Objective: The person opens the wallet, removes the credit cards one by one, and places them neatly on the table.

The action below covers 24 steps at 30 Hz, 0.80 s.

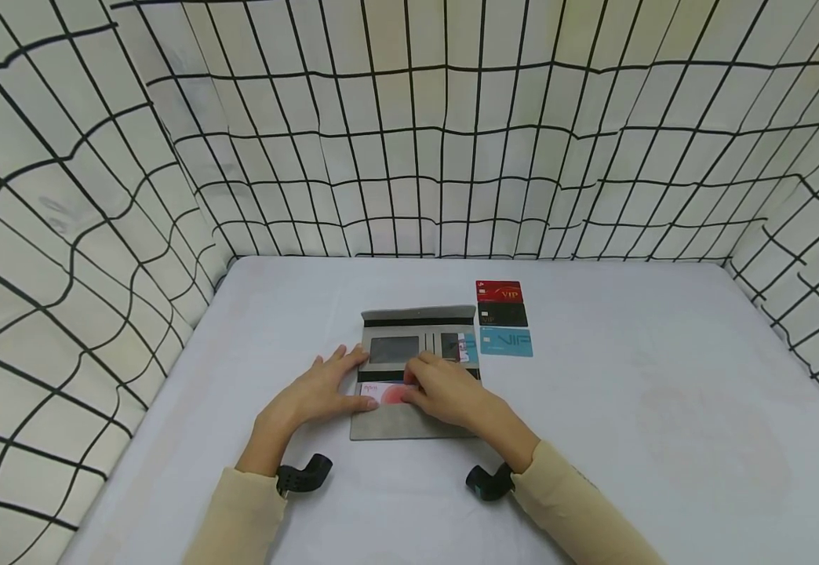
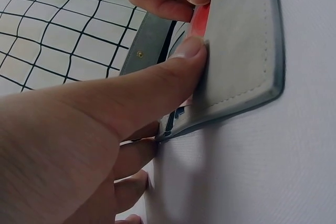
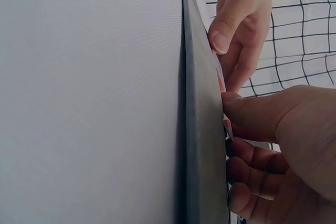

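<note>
Part of the pink-and-white card (image 1: 374,391) at the wallet (image 1: 409,426) is hidden by the right hand (image 1: 452,390); the sleeves (image 1: 240,518) below the wallet are cropped.

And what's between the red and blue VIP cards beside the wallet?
A black card, per the head view; red card beyond it, blue card nearer.

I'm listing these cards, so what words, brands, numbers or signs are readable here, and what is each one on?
"VIP": red card.
"VIP": black card, faint.
"VIP": blue card, in large letters.
Pink card in the wallet: lettering too small and blurred to read.
Other small marks on the cards: too small to read.
</note>
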Motion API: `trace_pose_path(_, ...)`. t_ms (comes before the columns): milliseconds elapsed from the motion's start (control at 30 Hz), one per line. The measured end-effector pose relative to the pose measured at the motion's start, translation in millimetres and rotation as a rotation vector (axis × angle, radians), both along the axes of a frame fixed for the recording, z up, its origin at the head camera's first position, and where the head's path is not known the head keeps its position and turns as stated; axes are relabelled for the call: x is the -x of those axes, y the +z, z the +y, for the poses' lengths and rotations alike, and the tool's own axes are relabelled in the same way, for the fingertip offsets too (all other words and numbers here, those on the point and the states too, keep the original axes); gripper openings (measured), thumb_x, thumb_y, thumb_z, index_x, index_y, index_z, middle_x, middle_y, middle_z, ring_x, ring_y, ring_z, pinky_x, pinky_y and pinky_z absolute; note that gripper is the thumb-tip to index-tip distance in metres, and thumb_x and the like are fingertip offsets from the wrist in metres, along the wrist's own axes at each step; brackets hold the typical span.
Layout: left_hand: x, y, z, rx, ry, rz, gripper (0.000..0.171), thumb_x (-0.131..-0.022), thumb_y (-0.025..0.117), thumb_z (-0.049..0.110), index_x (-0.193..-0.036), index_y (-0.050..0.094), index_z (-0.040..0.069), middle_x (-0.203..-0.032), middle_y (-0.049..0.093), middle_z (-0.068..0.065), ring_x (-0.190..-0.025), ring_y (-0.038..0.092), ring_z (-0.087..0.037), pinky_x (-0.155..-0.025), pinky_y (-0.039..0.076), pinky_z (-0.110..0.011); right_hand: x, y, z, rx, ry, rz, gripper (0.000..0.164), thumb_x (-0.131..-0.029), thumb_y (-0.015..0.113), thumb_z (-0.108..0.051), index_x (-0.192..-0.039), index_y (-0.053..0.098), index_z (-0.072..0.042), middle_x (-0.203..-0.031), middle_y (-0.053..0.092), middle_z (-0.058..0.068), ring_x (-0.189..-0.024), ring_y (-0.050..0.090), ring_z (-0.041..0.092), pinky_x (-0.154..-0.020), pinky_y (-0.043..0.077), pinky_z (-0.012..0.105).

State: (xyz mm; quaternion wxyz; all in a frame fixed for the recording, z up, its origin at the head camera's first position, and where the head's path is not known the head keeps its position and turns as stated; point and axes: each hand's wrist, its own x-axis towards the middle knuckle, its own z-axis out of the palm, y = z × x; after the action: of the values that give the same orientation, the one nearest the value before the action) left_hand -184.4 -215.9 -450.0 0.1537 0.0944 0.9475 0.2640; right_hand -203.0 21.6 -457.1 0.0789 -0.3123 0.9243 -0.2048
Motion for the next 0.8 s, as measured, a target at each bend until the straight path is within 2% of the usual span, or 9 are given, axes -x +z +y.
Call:
trace_pose_path(167,0.6,0.9,-0.2,0.002,0.005,0.015,0.08,-0.087,0.073,0.05,-0.153,0.043,0.017,-0.165,0.026,-0.017,-0.147,0.014,-0.06,-0.115,0.018,-0.075,0.3,0.4,-0.4,-0.003,0.005,-0.001,0.02,-0.097,0.067,-0.031,-0.107,0.067,-0.014,-0.101,0.062,0.002,-0.083,0.054,0.012,-0.076,0.054,0.024)
trace_pose_path(333,2.6,1.6,-0.1,0.004,-0.002,0.038,0.076,-0.089,0.071,0.047,-0.152,0.044,0.016,-0.164,0.029,-0.017,-0.15,0.017,-0.054,-0.117,0.018,-0.073,-0.1,2.4,0.0,-0.002,0.003,0.014,0.021,-0.097,0.066,-0.034,-0.106,0.066,-0.014,-0.098,0.061,0.0,-0.08,0.054,0.011,-0.074,0.054,0.024)
trace_pose_path(800,1.0,-1.1,-0.7,-0.003,0.006,0.03,0.078,-0.087,0.073,0.049,-0.152,0.044,0.016,-0.164,0.029,-0.015,-0.15,0.016,-0.054,-0.116,0.019,-0.074,-1.1,1.7,-0.9,0.011,-0.016,-0.025,0.023,-0.097,0.067,-0.032,-0.109,0.068,-0.013,-0.1,0.061,0.0,-0.083,0.056,0.013,-0.079,0.055,0.027)
